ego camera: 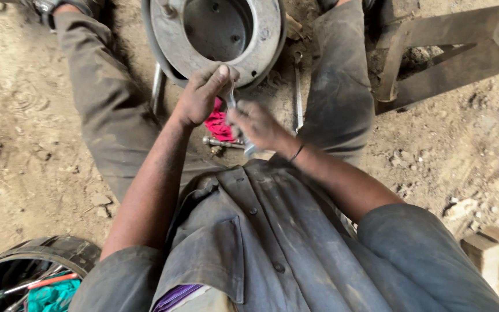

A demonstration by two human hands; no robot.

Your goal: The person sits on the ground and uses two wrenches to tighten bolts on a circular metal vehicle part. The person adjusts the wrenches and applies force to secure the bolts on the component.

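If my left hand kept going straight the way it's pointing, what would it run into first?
Probably the round metal drum. The left hand points up-frame toward its rim, thumb near the edge, sharing a small metal tool with the right hand. Depth between hand and rim is unclear.

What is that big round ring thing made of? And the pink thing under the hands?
The big round ring looks like metal: dull grey, hard-edged, dusty, with bolt holes. The pink thing looks like cloth, since it lies soft and crumpled. The small tool in both hands seems to be shiny metal.
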